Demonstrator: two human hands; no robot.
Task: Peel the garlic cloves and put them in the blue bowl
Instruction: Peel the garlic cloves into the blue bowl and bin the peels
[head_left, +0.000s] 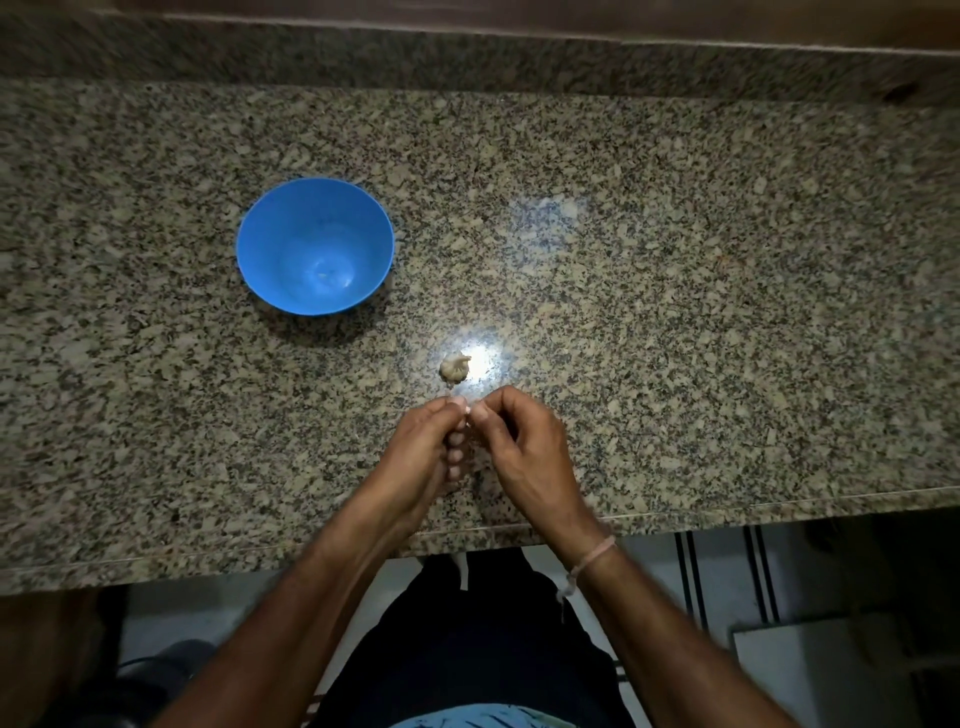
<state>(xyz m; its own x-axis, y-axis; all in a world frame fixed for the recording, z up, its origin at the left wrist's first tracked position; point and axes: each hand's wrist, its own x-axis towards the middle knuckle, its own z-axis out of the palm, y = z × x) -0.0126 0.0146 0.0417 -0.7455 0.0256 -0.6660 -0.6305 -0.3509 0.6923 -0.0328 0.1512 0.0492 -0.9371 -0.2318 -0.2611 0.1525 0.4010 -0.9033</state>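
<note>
A blue bowl (315, 245) stands on the granite counter (675, 312), left of centre, with a tiny pale speck at its bottom. A small garlic bulb (455, 368) lies on the counter just beyond my fingertips. My left hand (426, 447) and my right hand (519, 447) meet over the counter's near part, fingertips pinching a small pale garlic clove (466, 410) between them. The clove is mostly hidden by my fingers.
The counter's front edge (675, 512) runs just under my wrists. A raised granite ledge (467, 57) borders the back. A bright lamp reflection (483, 358) shines next to the bulb. Floor and dark shapes lie below the counter.
</note>
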